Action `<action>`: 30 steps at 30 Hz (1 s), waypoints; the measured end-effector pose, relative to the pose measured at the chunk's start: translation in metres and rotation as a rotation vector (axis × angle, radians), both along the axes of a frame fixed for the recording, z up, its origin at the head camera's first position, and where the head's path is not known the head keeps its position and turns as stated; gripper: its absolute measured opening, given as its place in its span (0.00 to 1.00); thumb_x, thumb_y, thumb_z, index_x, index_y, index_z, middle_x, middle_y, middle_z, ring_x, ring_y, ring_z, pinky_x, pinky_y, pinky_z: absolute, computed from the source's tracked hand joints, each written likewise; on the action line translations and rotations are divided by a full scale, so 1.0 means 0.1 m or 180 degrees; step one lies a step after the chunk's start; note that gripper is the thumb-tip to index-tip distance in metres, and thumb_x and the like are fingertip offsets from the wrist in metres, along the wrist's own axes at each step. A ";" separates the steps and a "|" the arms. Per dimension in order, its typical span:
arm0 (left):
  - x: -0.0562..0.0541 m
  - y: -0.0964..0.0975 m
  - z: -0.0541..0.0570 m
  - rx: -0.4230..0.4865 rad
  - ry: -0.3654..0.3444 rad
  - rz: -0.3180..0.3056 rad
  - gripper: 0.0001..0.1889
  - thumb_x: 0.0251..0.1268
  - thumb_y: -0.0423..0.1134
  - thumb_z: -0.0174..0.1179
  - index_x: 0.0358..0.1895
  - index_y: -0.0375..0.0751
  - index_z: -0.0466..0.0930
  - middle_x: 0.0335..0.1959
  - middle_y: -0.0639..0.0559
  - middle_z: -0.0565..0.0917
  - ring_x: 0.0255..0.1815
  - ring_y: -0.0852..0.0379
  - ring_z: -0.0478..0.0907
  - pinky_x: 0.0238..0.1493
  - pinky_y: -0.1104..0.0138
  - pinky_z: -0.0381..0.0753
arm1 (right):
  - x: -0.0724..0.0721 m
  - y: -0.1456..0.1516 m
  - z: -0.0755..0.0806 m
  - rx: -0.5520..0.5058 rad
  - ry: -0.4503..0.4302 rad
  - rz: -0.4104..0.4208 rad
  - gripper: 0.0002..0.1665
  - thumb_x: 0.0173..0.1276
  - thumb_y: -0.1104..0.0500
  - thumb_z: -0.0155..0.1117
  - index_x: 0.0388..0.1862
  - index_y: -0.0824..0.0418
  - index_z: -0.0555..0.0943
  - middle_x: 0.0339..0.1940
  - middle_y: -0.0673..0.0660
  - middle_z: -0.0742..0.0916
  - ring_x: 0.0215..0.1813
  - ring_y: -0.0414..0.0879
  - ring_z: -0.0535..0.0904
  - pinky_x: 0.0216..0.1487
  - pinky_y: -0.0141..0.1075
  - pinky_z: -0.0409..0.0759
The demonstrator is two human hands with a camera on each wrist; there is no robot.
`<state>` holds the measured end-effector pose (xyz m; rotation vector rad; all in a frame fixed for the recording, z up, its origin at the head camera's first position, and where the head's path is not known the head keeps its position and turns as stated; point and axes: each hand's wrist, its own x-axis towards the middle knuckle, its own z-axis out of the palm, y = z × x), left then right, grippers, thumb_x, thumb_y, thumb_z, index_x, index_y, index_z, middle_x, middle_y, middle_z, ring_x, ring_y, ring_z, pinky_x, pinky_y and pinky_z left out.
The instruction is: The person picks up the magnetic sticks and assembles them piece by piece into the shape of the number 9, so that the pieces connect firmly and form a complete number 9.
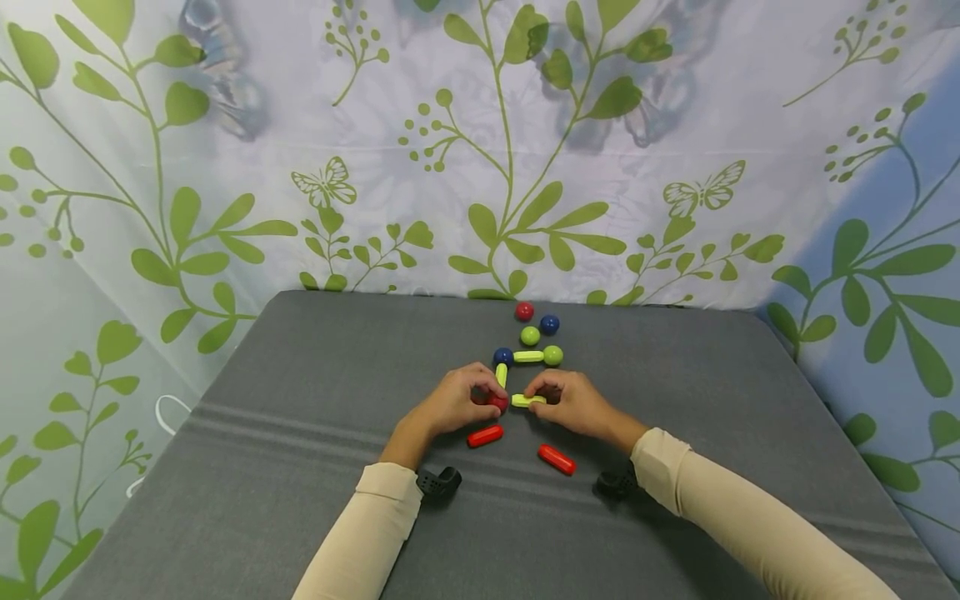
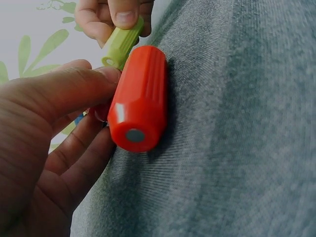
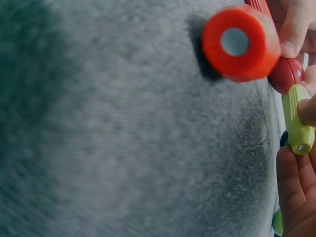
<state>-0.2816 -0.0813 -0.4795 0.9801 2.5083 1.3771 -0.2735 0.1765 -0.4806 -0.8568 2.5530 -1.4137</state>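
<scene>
My left hand (image 1: 456,402) pinches a red ball (image 1: 498,404) between thumb and fingers. In my right hand (image 1: 579,406) is a yellow-green magnetic rod (image 1: 527,401), gripped by thumb and fingertips, its free end pointing at the red ball. Another yellow-green rod (image 1: 501,377) runs from beside the red ball up to a blue ball (image 1: 503,357). From that ball a third yellow-green rod (image 1: 528,357) reaches right to a green ball (image 1: 552,356). A red rod (image 2: 140,94) with a metal disc in its end lies close by the left fingers.
Farther back on the grey cloth-covered table (image 1: 337,358) sit a loose red ball (image 1: 524,311), a blue ball (image 1: 550,324) and a green ball (image 1: 530,336). A second red rod (image 1: 557,459) lies in front of the right hand. A patterned curtain hangs behind.
</scene>
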 end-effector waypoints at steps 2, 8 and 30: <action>0.00 -0.01 0.00 0.0031 0.0013 -0.0011 0.12 0.56 0.28 0.75 0.43 0.42 0.88 0.45 0.53 0.80 0.44 0.57 0.79 0.46 0.67 0.83 | 0.00 -0.01 0.02 0.0011 0.0007 -0.0011 0.10 0.63 0.70 0.72 0.42 0.61 0.87 0.41 0.54 0.88 0.43 0.49 0.84 0.48 0.48 0.84; 0.00 -0.01 0.00 0.0059 0.0018 -0.0027 0.12 0.56 0.29 0.75 0.43 0.43 0.88 0.46 0.53 0.80 0.45 0.57 0.79 0.47 0.67 0.82 | 0.10 -0.10 0.20 0.0059 -0.0015 0.0012 0.09 0.63 0.75 0.70 0.42 0.69 0.85 0.40 0.62 0.87 0.43 0.55 0.84 0.48 0.52 0.83; 0.02 -0.02 0.01 0.0078 -0.0025 -0.0035 0.12 0.57 0.28 0.75 0.44 0.40 0.88 0.45 0.51 0.80 0.45 0.55 0.80 0.47 0.66 0.83 | 0.01 0.04 0.08 0.0032 -0.0052 -0.0002 0.08 0.65 0.67 0.73 0.42 0.61 0.86 0.39 0.53 0.88 0.42 0.46 0.85 0.47 0.40 0.84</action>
